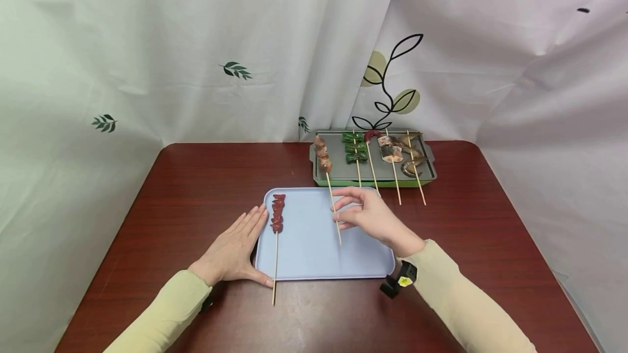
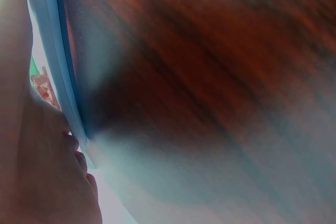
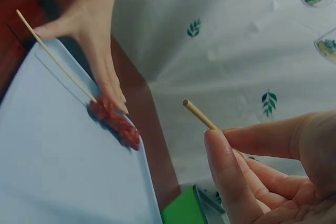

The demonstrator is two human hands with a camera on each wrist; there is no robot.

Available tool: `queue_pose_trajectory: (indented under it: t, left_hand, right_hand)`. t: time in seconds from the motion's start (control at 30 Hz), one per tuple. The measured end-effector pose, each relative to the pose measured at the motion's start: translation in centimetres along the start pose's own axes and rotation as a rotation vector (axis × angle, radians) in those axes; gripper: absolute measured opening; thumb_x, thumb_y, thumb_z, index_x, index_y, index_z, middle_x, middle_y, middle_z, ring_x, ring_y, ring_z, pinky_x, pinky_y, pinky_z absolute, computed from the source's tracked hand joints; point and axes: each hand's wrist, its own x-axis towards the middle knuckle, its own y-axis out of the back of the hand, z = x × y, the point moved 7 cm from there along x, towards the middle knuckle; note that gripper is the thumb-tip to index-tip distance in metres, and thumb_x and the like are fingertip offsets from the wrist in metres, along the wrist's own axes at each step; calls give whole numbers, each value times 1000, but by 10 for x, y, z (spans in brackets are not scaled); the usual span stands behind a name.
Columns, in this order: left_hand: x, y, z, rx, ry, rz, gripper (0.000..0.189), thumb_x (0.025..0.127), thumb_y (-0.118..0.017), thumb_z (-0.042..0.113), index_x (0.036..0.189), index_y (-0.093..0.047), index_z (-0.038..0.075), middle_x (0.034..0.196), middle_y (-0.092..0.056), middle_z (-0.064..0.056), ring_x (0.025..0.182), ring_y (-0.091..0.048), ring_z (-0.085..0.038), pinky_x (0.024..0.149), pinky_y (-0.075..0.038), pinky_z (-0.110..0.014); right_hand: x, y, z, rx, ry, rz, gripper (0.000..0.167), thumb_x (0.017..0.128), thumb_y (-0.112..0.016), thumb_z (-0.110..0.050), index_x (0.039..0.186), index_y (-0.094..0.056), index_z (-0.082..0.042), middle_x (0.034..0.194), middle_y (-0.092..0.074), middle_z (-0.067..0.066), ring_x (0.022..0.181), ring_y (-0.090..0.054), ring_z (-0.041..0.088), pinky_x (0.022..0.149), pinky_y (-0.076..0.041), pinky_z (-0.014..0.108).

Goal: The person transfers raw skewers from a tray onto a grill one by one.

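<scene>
My right hand point(image 1: 375, 219) pinches the bare stick of a skewer threaded with brown meat chunks point(image 1: 323, 158). This skewer slants over a light-blue tray point(image 1: 309, 244), its meat end overlapping the left side of a grill pan point(image 1: 338, 170) in the head view. Thumb and fingertips meet round the stick point(image 3: 197, 111) in the right wrist view. With fingers extended, my left hand point(image 1: 235, 249) rests along the tray's left edge, its thumb by the front corner. A skewer of dark red pieces point(image 1: 277, 214) lies on the tray's left side, its stick passing over the front rim.
In the green-sided pan lie a green pepper skewer point(image 1: 356, 148), a dark red one point(image 1: 371, 135), a fish-piece skewer point(image 1: 391, 152) and a shrimp skewer point(image 1: 414, 159), sticks overhanging the front. Behind the reddish-brown table point(image 1: 196, 178) hangs a white curtain point(image 1: 196, 42).
</scene>
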Motion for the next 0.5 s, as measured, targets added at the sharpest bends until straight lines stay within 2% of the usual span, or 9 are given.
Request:
queue_pose_trajectory:
  t: [0.2,0.5]
  left_hand:
    - [0,1,0,-4,-2,1,152,55,-55,101,158,-23,-7,165,-20,-22,152,-18,-34,122,-18,-47]
    - [0,1,1,-8,-4,8,153,55,-56,101,158,-24,-7,165,-20,-22,152,-19,-34,122,-18,-47]
  right_hand:
    - [19,12,1,-8,-27,52,50,90,-71,6,138,-58,3,108,-66,24,91,-72,29,78,-61,41]
    - [48,30,9,-24,-112,101,51,93,-68,7,141,-53,7,111,-67,25,92,-72,27,78,-61,35]
